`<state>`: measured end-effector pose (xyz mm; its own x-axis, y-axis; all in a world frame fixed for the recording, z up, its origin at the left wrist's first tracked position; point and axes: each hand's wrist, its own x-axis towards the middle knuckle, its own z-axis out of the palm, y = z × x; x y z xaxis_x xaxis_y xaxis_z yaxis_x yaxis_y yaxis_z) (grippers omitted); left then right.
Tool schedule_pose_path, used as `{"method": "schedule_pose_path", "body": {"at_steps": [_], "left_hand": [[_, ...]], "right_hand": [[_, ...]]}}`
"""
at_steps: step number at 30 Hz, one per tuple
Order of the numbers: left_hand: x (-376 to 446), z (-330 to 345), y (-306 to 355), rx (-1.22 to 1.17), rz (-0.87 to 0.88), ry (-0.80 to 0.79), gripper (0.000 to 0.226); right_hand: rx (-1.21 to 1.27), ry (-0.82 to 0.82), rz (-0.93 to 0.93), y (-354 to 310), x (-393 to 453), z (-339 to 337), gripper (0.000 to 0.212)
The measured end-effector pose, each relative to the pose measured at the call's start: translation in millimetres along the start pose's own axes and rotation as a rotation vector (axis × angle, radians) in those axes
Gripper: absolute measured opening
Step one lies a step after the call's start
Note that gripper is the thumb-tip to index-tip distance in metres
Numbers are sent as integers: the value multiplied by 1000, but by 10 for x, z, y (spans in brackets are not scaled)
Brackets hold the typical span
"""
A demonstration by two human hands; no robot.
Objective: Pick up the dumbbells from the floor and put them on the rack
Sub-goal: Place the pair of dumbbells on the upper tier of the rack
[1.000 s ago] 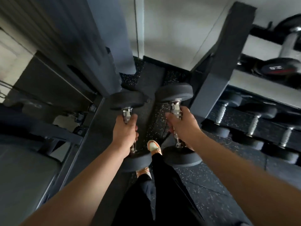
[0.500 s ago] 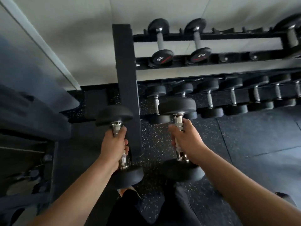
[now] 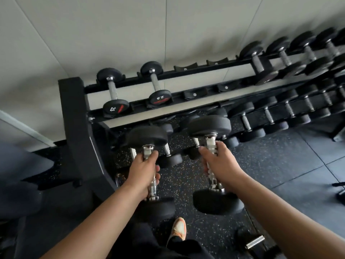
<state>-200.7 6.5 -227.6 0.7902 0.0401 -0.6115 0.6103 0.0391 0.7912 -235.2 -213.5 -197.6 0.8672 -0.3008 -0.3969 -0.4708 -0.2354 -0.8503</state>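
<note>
Left hand [image 3: 142,172]: clamped around the metal handle of the left dumbbell [image 3: 149,169], held off the floor [image 3: 280,165].
Right hand [image 3: 221,165]: clamped around the handle of the right dumbbell [image 3: 211,161], also in the air.
Rack [image 3: 74,128]: just beyond both dumbbells, against the far wall [image 3: 112,34].
Top shelf: two small weights [image 3: 113,94] at the left.
Shoe [image 3: 178,228]: near, below the dumbbells.

The black rack [image 3: 73,116] holds dumbbells; another dumbbell [image 3: 254,242] lies on the speckled floor [image 3: 280,165].
</note>
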Motion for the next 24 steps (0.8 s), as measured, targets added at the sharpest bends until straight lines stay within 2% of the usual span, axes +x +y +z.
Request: {"method": "schedule_pose_path", "body": {"at_steps": [5,12,17,21,24], "left_hand": [[344,668,377,-20,23,-12,16],[1213,1347,841,0,22,-9,22],[1801,1801,1225,10,1,-54,19],[2144,2119,1500,21,-18,-59,14],[2395,2373,1680,15,-20,-47,11]], "right_hand": [[46,25,23,-123,529,-511,24],[53,68,60,-256,1487,-829,24],[37,42,99,-438,2199,-1055,23],[8,31,106,-591,2730,-1249,31],[26,9,124,-665,3133,-1417,23]]}}
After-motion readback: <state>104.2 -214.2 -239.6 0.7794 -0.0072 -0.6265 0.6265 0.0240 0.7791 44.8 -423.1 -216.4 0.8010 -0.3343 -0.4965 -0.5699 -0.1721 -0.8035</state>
